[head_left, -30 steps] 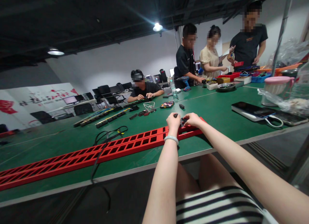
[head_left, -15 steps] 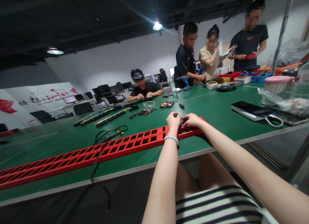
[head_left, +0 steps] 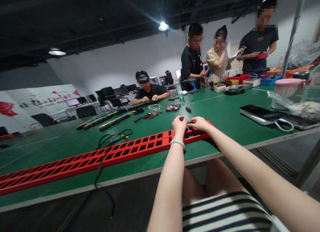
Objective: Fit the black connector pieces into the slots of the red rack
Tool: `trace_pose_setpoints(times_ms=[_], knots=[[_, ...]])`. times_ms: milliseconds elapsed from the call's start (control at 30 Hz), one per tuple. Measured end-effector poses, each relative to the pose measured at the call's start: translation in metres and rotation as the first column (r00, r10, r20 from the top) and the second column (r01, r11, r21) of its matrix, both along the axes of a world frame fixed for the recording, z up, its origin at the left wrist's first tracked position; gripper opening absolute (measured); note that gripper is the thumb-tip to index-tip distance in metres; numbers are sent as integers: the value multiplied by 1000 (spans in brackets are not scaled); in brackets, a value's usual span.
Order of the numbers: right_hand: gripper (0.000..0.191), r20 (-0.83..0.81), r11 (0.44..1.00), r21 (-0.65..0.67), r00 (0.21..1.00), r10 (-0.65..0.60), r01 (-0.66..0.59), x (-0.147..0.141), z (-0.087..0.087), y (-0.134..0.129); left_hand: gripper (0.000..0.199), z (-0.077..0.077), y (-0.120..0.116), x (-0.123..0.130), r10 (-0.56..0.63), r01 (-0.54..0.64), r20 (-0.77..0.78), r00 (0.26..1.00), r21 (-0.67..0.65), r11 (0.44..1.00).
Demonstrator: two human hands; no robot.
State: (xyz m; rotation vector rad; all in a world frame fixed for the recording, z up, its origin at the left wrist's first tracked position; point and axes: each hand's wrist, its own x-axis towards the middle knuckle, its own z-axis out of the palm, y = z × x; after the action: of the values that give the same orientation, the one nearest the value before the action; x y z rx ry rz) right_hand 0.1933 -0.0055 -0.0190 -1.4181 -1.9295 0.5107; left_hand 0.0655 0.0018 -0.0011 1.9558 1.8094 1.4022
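Observation:
My left hand (head_left: 179, 127), with a pale bangle at its wrist, is closed around a small black part (head_left: 182, 118) whose end shows above the fingers. Right beside it, my right hand (head_left: 199, 124) has its fingertips pinched against a small dark piece (head_left: 187, 125); what exactly they grip is too small to make out. Both hands are above the right end of a long red slotted rail (head_left: 165, 143), which lies along the table's front edge. A black strap (head_left: 101, 162) crosses the rail further left and hangs over the edge.
On the green table (head_left: 220, 112) lie a loose black block (head_left: 188, 109), a small colourful box (head_left: 173, 107), wired black strips (head_left: 116, 121) and a white cable (head_left: 154, 109). Phones (head_left: 262, 112) and a pink-lidded cup (head_left: 287, 93) stand right. Several people work across the table.
My right hand has shifted slightly left, its fingertips closer to my left hand. Across the table, one person in black has lifted a hand from the parts boxes.

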Motion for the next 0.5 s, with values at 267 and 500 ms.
trace_pose_setpoints(times_ms=[267, 500], knots=[[29, 43, 997, 70, 999, 22, -25, -2, -2, 1, 15, -2, 2, -1, -8, 8, 4, 1000, 5, 1000], [40, 41, 997, 72, 999, -13, 10, -3, 0, -1, 15, -3, 3, -2, -14, 14, 9, 1000, 31, 999]])
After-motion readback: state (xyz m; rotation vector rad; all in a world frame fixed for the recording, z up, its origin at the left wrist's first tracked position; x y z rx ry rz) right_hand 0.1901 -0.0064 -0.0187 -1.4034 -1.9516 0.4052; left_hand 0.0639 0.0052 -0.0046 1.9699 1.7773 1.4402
